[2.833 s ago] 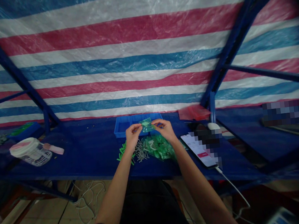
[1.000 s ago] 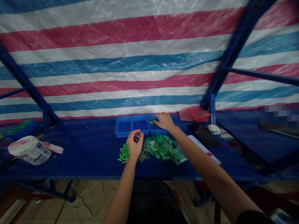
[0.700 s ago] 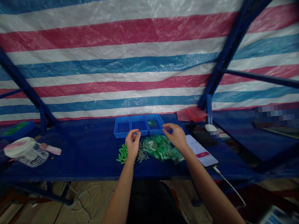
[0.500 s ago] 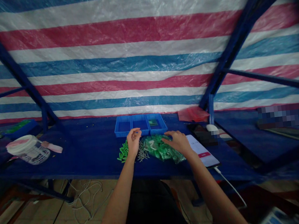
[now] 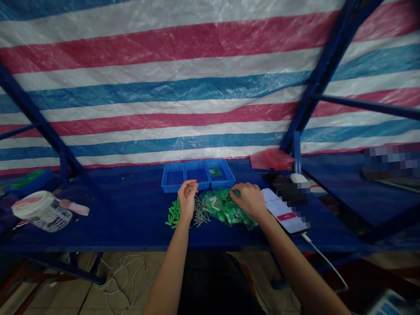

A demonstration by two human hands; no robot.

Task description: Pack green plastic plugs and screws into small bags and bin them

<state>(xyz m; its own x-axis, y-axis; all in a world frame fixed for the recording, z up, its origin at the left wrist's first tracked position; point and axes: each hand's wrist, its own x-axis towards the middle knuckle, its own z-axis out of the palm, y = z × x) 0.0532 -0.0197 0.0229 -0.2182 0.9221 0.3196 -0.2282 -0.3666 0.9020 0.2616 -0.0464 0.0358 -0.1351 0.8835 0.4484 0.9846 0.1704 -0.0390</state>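
Head view, nearest first: a pale-screened flat phone [image 5: 287,214] lies on the blue-painted bench [image 5: 124,207], crowding the right forearm. Level with it sit a pile of bright-green plastic plugs [image 5: 171,215], a heap of thin silvery metal screws [image 5: 201,216] and a crumpled heap of clear green plastic bags [image 5: 221,208]. The left hand [image 5: 188,195], thumb and fingers curled close together, is above the plugs and screws; whether it has hold of anything, I cannot tell. The right hand [image 5: 251,199], fingers half bent, is over the bags, hiding part of them and its own grip. Beyond, the rightmost blue plastic bin [image 5: 223,183] holds a flat green packet [image 5: 215,171]; judging by the loose heaps, much looks left to do. Folded red plastic bags [image 5: 271,159] lie near the striped plastic sheet [image 5: 189,43] behind.
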